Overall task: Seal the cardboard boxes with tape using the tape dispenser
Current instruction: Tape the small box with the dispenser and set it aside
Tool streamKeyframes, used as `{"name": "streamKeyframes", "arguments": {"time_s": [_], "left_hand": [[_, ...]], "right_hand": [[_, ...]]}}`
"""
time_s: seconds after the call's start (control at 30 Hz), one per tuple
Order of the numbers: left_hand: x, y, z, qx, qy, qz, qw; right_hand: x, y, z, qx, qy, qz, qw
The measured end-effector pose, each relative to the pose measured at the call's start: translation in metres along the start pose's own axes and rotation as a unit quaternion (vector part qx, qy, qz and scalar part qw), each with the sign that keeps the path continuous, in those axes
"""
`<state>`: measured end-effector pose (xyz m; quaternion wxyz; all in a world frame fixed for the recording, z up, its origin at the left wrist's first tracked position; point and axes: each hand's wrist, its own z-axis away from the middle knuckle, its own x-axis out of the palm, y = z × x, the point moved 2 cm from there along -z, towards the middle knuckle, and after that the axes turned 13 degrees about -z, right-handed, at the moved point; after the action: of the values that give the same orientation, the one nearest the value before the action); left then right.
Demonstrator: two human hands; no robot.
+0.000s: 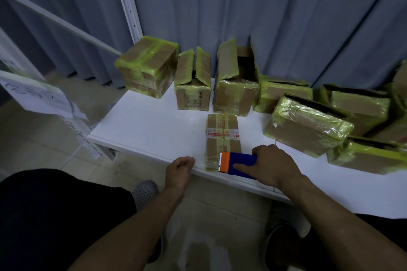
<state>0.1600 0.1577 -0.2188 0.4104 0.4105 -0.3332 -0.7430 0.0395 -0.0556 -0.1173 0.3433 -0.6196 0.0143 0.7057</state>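
**A:** How far along?

**B:** Early, I judge. On the table [143, 130], past your right hand [275, 165], two boxes [236, 86] stand with flaps up. The pile [308, 125] to its right shows dark gaps. The wrapped box [147, 66] far left looks closed.

**A:** Current one?

**B:** The small box [222, 136] is just ahead of your grip, flaps down. Your right hand is wrapped around the tape dispenser [240, 165], and your left hand [179, 167] pinches the clear tape [206, 158] drawn leftward. The strip seems not yet pressed down.

cardboard box [222, 136]: closed, flat, table [143, 130] front edge | tape dispenser [239, 164]: blue-orange, at box's near end | tape [206, 158]: clear, stretched left
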Motion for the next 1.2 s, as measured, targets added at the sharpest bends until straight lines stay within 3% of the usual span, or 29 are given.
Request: {"name": "streamKeyframes", "arguments": {"time_s": [0.33,0.6,0.8,0.9,1.03,1.2], "left_hand": [[0.024,-0.011,-0.010,-0.030,-0.016,0.024,0.999],[0.049,-0.009,-0.012,-0.001,-0.058,-0.046,0.997],[0.043,-0.004,-0.018,-0.013,0.021,-0.086,0.996],[0.042,-0.004,-0.016,0.038,0.027,-0.056,0.997],[0.049,-0.002,-0.008,0.110,-0.028,-0.074,0.991],[0.050,-0.002,-0.004,0.145,-0.057,-0.100,0.983]], "right_hand": [[0.005,0.002,-0.016,0.048,-0.028,0.017,0.998],[0.007,0.002,-0.020,0.063,-0.044,0.015,0.997],[0.008,0.003,-0.021,0.061,-0.041,0.013,0.997],[0.008,0.004,-0.020,0.064,-0.041,0.011,0.997],[0.008,0.005,-0.020,0.065,-0.042,0.005,0.997],[0.008,0.006,-0.020,0.064,-0.040,0.003,0.997]]}}
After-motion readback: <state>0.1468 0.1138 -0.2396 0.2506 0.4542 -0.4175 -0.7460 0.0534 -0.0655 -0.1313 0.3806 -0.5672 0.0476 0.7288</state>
